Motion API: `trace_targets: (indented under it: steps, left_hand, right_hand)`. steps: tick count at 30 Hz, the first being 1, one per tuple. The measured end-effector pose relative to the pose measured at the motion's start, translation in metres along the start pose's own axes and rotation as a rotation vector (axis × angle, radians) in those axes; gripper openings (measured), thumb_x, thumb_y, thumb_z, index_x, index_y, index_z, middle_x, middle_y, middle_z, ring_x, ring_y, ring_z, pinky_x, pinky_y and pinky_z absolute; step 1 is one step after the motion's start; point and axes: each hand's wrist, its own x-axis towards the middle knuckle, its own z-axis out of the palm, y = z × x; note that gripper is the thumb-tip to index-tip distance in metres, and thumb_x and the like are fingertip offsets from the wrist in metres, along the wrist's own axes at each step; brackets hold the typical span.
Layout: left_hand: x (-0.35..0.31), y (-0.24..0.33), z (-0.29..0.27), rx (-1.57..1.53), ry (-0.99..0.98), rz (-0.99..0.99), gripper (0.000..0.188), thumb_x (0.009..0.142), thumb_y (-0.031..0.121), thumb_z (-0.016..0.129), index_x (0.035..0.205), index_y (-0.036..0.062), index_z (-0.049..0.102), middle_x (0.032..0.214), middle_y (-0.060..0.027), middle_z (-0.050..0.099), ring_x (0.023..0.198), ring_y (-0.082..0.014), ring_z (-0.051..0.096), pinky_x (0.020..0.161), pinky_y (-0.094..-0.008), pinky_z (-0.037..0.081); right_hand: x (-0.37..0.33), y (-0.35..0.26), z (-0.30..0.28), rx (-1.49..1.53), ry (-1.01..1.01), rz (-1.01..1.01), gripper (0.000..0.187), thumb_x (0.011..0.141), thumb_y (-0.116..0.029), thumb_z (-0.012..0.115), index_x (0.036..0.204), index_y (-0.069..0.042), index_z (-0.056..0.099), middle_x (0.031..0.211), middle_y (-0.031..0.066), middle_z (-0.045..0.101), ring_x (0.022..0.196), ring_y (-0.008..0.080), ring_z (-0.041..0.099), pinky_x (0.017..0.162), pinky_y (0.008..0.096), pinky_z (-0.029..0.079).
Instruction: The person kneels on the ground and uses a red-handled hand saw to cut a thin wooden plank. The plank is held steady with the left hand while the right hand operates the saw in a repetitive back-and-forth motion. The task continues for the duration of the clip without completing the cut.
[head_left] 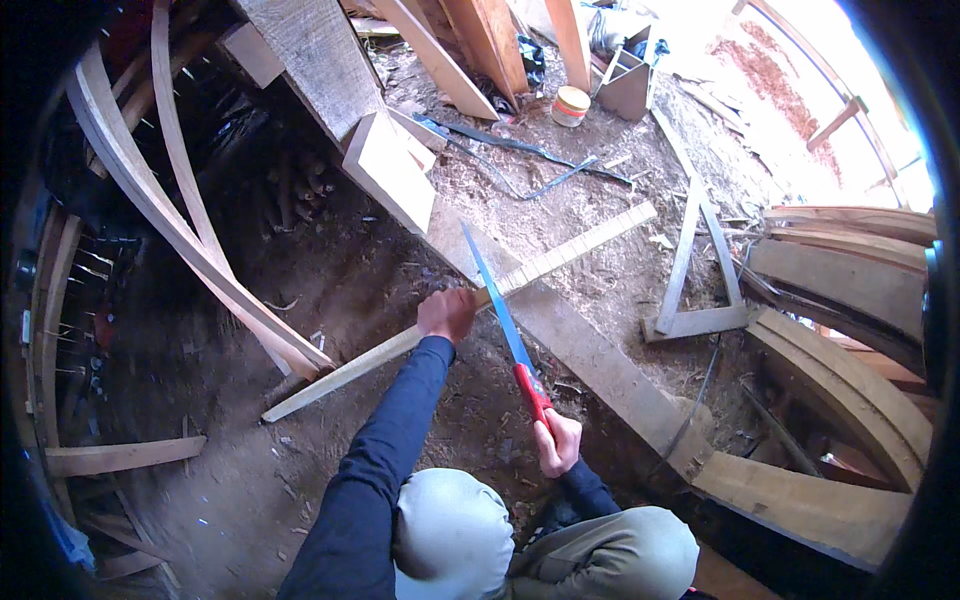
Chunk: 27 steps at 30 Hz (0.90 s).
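A long, thin wooden strip (pixel 580 251) lies slantwise across a wide plank (pixel 612 372) on the ground. My left hand (pixel 447 314) is closed round the strip, just left of the plank. In my right hand (pixel 558 444) is the red handle of a hand saw (pixel 507 318), its bluish blade pointing up and away. The blade crosses the strip right beside my left hand. Whether its teeth have cut into the wood cannot be made out. Marks run along the strip's far right part.
A triangular wooden frame (pixel 697 262) stands right of the plank. Curved boards (pixel 160 215) rise at the left, and thick curved timbers (pixel 850 390) at the right. Beyond the strip lie a dark strap (pixel 530 150), a small round tub (pixel 570 105) and a pale wood block (pixel 388 172).
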Motion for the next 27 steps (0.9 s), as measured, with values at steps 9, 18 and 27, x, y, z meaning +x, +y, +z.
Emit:
trace_targets:
  steps: [9, 18, 27]
  left_hand:
    - [0.005, -0.001, 0.001, 0.034, -0.01, 0.041, 0.041, 0.091, 0.034, 0.041, 0.076, 0.0081, 0.069, 0.082, -0.0192, 0.068, 0.077, -0.0383, 0.068, 0.071, -0.0484, 0.055]
    - [0.004, -0.006, 0.012, 0.04, -0.085, 0.061, 0.049, 0.092, 0.037, 0.036, 0.08, 0.0076, 0.073, 0.085, -0.0209, 0.068, 0.081, -0.0404, 0.067, 0.079, -0.047, 0.054]
    - [0.0, 0.008, -0.012, -0.019, -0.067, 0.035, 0.047, 0.091, 0.035, 0.037, 0.077, 0.0068, 0.072, 0.083, -0.0221, 0.067, 0.078, -0.0399, 0.067, 0.076, -0.0481, 0.054]
  right_hand:
    - [-0.027, 0.023, -0.004, 0.006, 0.144, -0.011, 0.033, 0.091, -0.025, 0.046, 0.069, -0.002, 0.053, 0.051, 0.0056, 0.047, 0.041, 0.0188, 0.047, 0.044, 0.0316, 0.035]
    - [-0.021, 0.011, -0.011, -0.087, 0.01, -0.114, 0.03, 0.071, -0.02, 0.08, 0.074, -0.007, 0.053, 0.056, 0.0069, 0.052, 0.044, 0.024, 0.053, 0.045, 0.0327, 0.04]
    - [-0.019, 0.018, -0.009, -0.232, 0.042, -0.188, 0.03, 0.076, -0.024, 0.078, 0.076, -0.007, 0.054, 0.059, 0.0103, 0.053, 0.048, 0.0298, 0.057, 0.046, 0.0364, 0.044]
